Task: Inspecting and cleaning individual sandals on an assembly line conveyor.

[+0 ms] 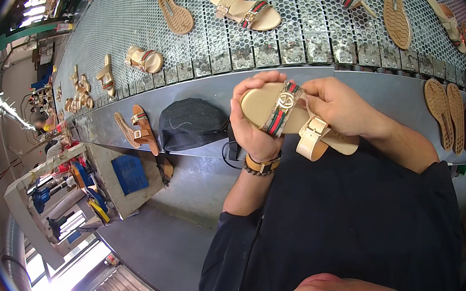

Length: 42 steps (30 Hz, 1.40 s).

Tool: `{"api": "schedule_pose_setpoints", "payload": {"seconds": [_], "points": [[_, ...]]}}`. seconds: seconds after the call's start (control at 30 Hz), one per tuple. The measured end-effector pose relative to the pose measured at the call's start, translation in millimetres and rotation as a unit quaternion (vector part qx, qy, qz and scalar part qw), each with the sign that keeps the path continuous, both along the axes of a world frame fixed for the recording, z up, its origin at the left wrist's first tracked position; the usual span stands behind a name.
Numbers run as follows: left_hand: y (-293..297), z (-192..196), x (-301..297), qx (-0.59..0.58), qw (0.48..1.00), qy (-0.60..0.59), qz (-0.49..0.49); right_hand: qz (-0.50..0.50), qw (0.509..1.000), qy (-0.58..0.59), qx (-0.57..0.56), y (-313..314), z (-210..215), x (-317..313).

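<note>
Here the left hand point(254, 131) and right hand point(342, 107) each keep a closed grip on a beige flat sandal with a red-green striped strap point(292, 117), hiding its middle, near the grey mesh conveyor point(210, 41); a black mesh bag point(192, 124) lies left

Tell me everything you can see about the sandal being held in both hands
The sandal is a beige slide with a flat, smooth, leather-like footbed, a green-and-red striped strap with a round gold ornament, and a second beige strap with a buckle. It lies roughly level, footbed up, above the grey ledge beside the conveyor. The left hand cups one end from below; the right hand grips the straps from above.
</note>
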<state>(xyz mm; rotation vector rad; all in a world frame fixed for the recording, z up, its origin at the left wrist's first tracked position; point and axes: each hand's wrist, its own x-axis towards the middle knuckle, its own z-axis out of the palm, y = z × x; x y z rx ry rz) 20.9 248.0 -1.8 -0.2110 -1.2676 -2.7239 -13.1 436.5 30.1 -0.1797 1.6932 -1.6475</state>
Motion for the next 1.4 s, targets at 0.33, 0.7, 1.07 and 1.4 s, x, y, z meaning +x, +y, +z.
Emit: {"api": "schedule_pose_setpoints", "payload": {"seconds": [0.33,0.7,1.07,1.4], "points": [[22.6,7.6,-0.1,0.042,0.998,-0.047,-0.021,-0.017,0.988,0.124,0.092,7.8,15.4,-3.4],[-6.2,21.7,-14.4,-0.140,0.982,-0.113,-0.056,-0.032,0.970,0.217,0.108,19.3,19.1,-8.5],[-30.1,-0.9,3.1,-0.259,0.943,-0.144,-0.154,0.099,0.882,0.417,0.193,24.3,26.7,3.3],[2.9,-8.0,7.3,-0.348,0.918,-0.186,-0.041,0.091,0.882,0.396,0.238,32.4,33.7,2.3]]}}
